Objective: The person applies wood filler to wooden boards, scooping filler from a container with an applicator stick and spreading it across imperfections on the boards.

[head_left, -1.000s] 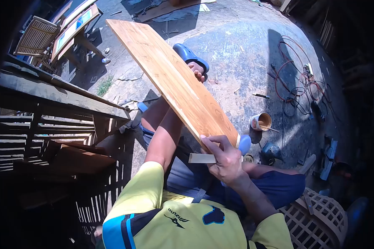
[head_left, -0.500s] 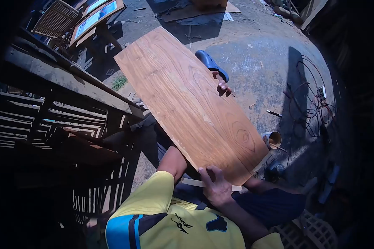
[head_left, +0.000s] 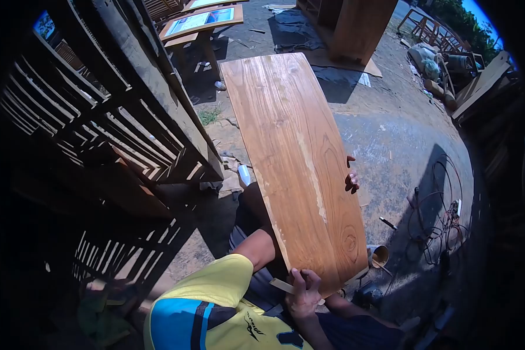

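Observation:
A long wooden board (head_left: 286, 157) with brown grain slants up across my lap, pale filler-like streaks on its face. My left arm passes beneath it, and the fingers of my left hand (head_left: 352, 181) curl around its right edge; the palm is hidden. At the board's near end, my right hand (head_left: 304, 294) pinches the lower edge between thumb and fingers. A flat pale stick (head_left: 282, 286) sits in that same hand, its end sticking out to the left. Close to the board's lower right corner stands a small open can (head_left: 379, 255) with a thin stick in it.
Left of me is a slatted wooden frame (head_left: 175, 116). Tangled cables (head_left: 449, 216) and a dark pen-like object (head_left: 387, 223) lie on the ground at right. A wooden cabinet (head_left: 356, 29) stands ahead, with a low table (head_left: 201, 23) at upper left.
The board has swung to a steeper angle in view, with both hands still on it. My view has tilted up, showing more of the cabinet. The blue shoe is now hidden.

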`<move>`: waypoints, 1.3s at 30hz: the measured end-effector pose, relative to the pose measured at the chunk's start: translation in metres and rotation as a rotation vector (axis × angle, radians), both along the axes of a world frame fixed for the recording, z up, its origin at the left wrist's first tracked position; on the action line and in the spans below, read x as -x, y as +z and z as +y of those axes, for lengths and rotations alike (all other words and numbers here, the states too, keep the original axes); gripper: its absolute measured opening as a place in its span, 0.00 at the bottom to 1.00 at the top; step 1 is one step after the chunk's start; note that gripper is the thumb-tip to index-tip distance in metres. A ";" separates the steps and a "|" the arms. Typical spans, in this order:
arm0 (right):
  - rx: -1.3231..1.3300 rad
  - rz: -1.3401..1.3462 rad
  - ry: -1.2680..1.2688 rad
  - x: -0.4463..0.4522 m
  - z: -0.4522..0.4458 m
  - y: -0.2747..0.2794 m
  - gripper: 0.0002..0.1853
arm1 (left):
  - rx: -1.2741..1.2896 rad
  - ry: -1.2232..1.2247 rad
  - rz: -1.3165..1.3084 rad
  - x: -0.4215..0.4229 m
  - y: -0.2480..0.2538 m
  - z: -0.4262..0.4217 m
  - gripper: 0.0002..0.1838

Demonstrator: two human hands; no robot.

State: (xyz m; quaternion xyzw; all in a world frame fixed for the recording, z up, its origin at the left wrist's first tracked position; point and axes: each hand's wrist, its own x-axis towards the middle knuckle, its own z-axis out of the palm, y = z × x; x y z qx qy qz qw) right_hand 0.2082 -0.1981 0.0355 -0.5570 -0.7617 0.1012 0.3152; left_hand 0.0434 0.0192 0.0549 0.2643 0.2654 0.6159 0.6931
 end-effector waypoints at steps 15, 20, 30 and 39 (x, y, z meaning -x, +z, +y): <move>-0.069 -0.076 -0.418 -0.117 0.124 0.035 0.15 | -0.102 0.056 0.011 0.009 0.017 0.009 0.41; 0.098 -0.131 -0.341 -0.146 0.147 0.020 0.11 | -0.129 0.068 0.011 0.011 0.023 0.011 0.41; 0.129 0.514 -0.383 -0.149 0.138 0.024 0.33 | -0.185 0.095 0.004 0.019 0.036 0.025 0.41; 0.034 0.507 -0.457 -0.156 0.143 0.038 0.35 | -0.138 -0.099 -0.118 0.026 0.062 0.067 0.35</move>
